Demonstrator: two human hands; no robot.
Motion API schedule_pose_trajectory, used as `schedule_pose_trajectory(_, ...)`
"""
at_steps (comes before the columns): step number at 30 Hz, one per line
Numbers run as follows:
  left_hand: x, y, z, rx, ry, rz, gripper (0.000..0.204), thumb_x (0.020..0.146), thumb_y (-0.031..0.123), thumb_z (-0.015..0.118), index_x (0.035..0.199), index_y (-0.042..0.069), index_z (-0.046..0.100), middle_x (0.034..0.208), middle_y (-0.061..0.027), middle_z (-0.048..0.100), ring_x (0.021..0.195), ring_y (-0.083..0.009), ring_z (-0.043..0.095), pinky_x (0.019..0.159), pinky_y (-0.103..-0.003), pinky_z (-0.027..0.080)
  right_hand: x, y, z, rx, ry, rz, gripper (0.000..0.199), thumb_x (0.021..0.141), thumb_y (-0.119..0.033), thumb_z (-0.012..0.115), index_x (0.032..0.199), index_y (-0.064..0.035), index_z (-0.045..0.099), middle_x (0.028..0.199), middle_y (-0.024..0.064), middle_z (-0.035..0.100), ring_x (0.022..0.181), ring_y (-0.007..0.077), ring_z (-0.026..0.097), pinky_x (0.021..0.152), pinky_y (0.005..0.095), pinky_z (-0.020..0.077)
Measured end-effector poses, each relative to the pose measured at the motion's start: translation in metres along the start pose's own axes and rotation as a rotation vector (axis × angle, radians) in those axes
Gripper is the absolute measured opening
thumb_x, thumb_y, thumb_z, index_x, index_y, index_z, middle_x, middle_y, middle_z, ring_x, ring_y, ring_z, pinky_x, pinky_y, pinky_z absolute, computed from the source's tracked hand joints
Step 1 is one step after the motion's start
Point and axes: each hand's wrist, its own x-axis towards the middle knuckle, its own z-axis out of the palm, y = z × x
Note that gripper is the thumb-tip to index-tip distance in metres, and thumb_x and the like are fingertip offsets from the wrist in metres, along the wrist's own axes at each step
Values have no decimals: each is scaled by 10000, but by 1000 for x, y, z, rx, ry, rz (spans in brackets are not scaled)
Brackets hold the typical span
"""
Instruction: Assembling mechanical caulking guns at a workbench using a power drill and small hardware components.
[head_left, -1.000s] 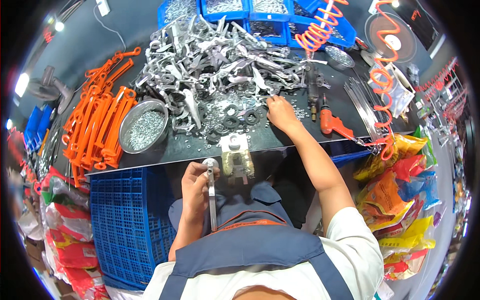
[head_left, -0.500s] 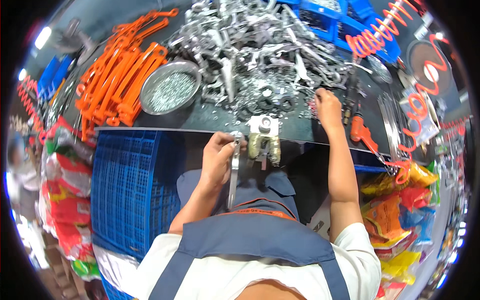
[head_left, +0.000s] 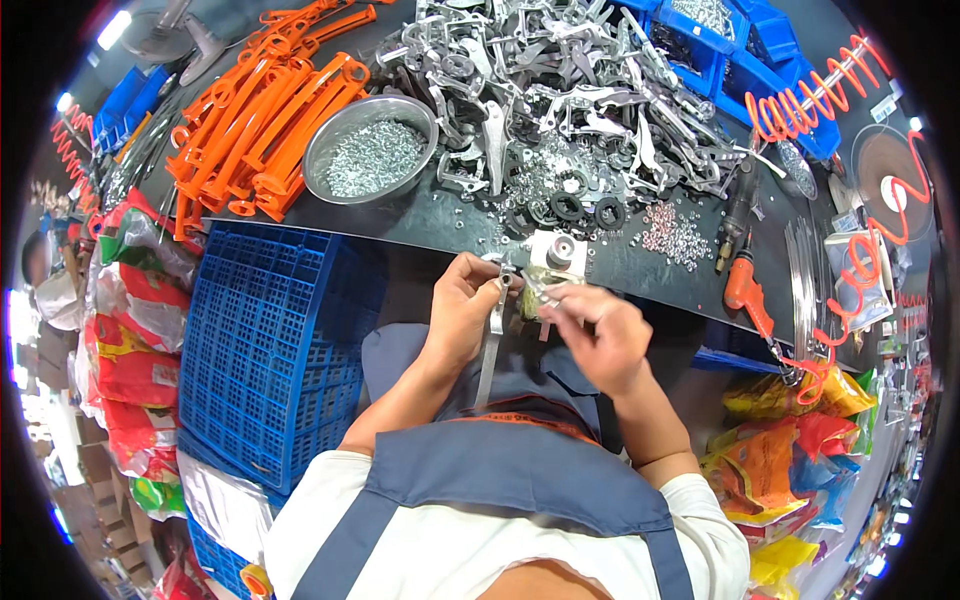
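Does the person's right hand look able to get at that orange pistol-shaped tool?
Probably yes: the orange pistol-shaped tool lies near the front edge of the bench, on the same side as the right hand, with nothing visible blocking the way. Whether those blurred fingers already hold something is unclear.

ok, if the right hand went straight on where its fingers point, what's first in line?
Likely the bar in the left hand, just left of the right hand. The mount sits close by in view; depth is unclear, so it could be met first.

Shiny metal bar, matt cloth apron
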Motion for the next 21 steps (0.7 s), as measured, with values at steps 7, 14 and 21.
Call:
schedule_pose_trajectory(7,-4,1,6,166,0,36,62,833,-17,562,873,-10,515,745,-45,580,598,-56,511,516,-211,412,4,-3,8,-119,-156,-189,229,706,44,726,859,42,556,864,174,656,745,278,676,607,318,563)
schedule_pose_trajectory(14,-14,6,4,179,-103,-107,82,834,-4,559,910,1,528,804,-67,608,686,-82,563,605,-219,459,9,-19,4,-263,-294,-231,158,725,7,668,833,37,557,859,160,632,704,259,653,586,327,543)
schedule_pose_trajectory(21,-22,13,17,-5,-406,50,489,782,135,666,1188,-52,467,1092,-169,597,990,-195,589,867,-323,484,-17,-16,7,-387,-75,-303,153,711,-39,634,828,45,583,944,197,632,770,281,654,609,346,545)
